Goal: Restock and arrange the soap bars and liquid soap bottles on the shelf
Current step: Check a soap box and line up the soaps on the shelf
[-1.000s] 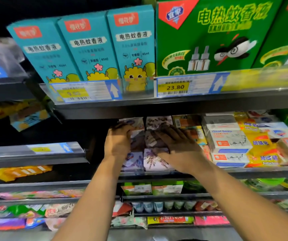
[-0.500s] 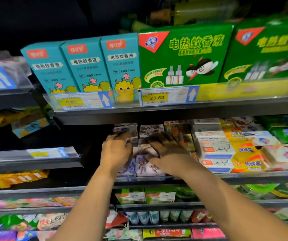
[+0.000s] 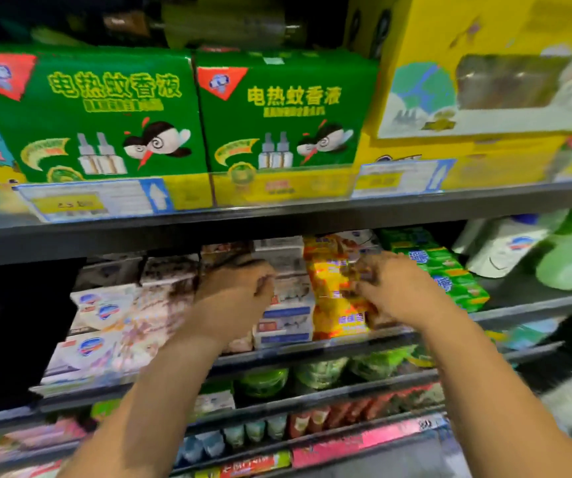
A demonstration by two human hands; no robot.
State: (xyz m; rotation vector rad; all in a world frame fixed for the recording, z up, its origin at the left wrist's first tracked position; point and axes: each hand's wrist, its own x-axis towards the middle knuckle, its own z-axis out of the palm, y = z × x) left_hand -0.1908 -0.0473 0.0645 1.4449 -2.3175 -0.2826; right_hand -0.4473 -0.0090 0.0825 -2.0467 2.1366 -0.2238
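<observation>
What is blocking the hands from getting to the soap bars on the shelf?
Nothing visible. The left hand lies against the white and blue soap boxes, and the right hand touches the yellow soap packs. Blur hides whether either hand grips anything.

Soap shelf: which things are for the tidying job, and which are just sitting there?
For the job: yellow soap packs, white soap boxes, green soap packs, left hand, right hand.
Just there: green mosquito-liquid boxes, big yellow box, price tag.
</observation>
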